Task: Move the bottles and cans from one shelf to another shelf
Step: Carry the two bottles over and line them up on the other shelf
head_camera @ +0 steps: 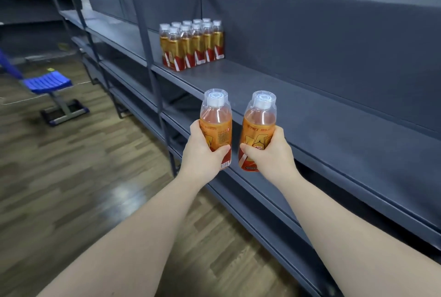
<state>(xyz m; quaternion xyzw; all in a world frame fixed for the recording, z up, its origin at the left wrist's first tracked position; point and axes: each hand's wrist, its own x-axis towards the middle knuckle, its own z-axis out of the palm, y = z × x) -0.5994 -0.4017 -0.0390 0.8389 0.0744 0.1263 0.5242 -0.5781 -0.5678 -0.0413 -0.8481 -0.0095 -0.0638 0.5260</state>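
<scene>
My left hand (202, 151) grips an orange drink bottle (216, 115) with a white cap, held upright in front of the grey shelf (274, 105). My right hand (269, 151) grips a second, matching bottle (259, 122) right beside it. Both bottles hang in the air just before the shelf's front edge, a small gap between them. Farther back on the same shelf board stands a tight group of several identical bottles (193, 45), in rows against the left upright.
Grey metal shelving runs along the right side, with lower boards (238, 187) beneath and an upright post (152, 62) beside the bottle group. A blue stool (51, 85) stands on the wooden floor at left. More shelving sits at the far back left.
</scene>
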